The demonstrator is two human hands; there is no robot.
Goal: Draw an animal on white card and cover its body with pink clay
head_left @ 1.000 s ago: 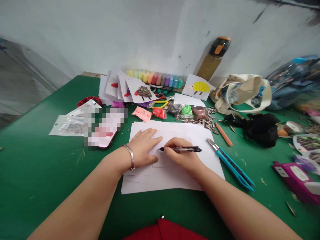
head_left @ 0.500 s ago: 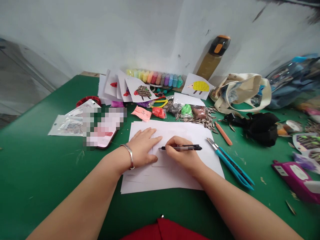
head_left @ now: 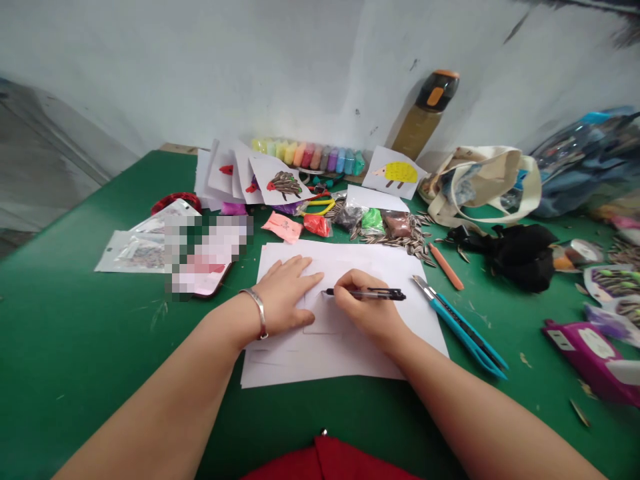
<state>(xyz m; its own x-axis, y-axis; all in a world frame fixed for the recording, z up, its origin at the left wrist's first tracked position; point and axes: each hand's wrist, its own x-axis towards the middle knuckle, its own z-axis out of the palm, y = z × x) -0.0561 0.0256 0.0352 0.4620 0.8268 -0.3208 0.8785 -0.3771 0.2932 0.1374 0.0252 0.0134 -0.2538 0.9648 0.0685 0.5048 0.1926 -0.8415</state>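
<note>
My left hand (head_left: 284, 297) lies flat with its fingers spread on white paper, a metal bangle at its wrist. In my right hand (head_left: 367, 307) is a black pen (head_left: 380, 293), tip pointing left and down at the paper. Beneath both hands is a stack of white sheets (head_left: 280, 367), with a smaller white piece of paper (head_left: 320, 323) on top. Any mark under the tip is too faint to make out. Right of the stack rests a blue utility knife (head_left: 465, 327), blade partly out, and beyond it an orange stick (head_left: 447, 265).
Behind the paper lie clay packets (head_left: 284, 227), sunflower seeds (head_left: 420, 240) and hedgehog cards (head_left: 280, 183). A phone (head_left: 213, 267) and plastic pouches (head_left: 135, 252) are at left. A bottle (head_left: 425, 113), a cloth bag (head_left: 480, 187) and a magenta device (head_left: 590, 353) stand or lie to the right.
My right hand and the pen have shifted slightly to the right, the tip moving a little up and right over the paper. My left hand stays in place.
</note>
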